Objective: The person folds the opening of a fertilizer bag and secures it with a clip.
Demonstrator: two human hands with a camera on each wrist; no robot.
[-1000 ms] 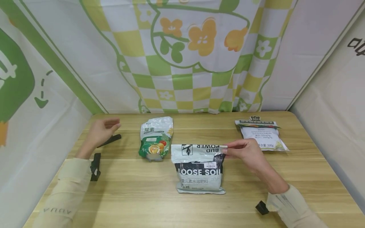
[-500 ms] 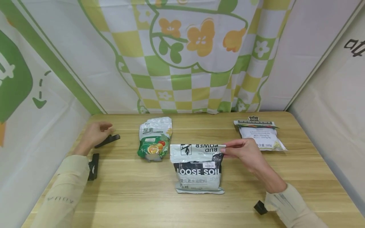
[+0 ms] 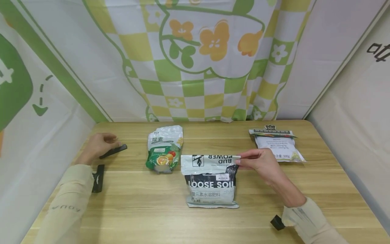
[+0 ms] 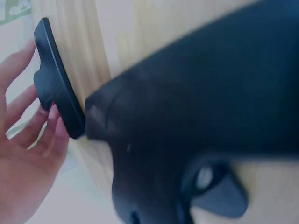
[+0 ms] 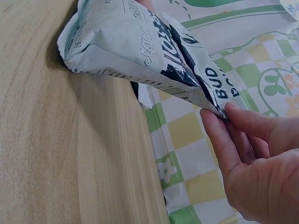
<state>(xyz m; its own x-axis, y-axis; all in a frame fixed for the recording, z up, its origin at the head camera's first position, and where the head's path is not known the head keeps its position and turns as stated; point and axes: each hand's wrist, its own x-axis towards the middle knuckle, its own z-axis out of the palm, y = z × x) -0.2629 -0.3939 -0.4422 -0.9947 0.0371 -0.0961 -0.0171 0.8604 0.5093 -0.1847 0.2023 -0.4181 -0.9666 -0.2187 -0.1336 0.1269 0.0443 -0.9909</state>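
At the table's left, my left hand (image 3: 102, 146) is at a black sealing clip (image 3: 115, 150), a long bar with a tab. In the left wrist view, thumb and fingers (image 4: 46, 119) grip the clip's tab side. With thumb and fingers my right hand (image 3: 263, 164) pinches the top right corner of a grey and black "LOOSE SOIL" bag (image 3: 210, 184). The bag stands with its top flap folded over toward me, the flap's print upside down. In the right wrist view that corner (image 5: 219, 105) lies between thumb and forefinger.
A second black clip-like piece (image 3: 98, 178) is beside the left sleeve, large and blurred in the left wrist view. A green and white pouch (image 3: 164, 149) lies at back centre, a white bag (image 3: 277, 145) with a clipped top at back right. A black block (image 3: 277, 222) is by the right cuff.
My left hand has come down and back onto the black clip, its fingers drawing in. The clip has turned slightly. The right hand keeps its pinch on the soil bag's corner.
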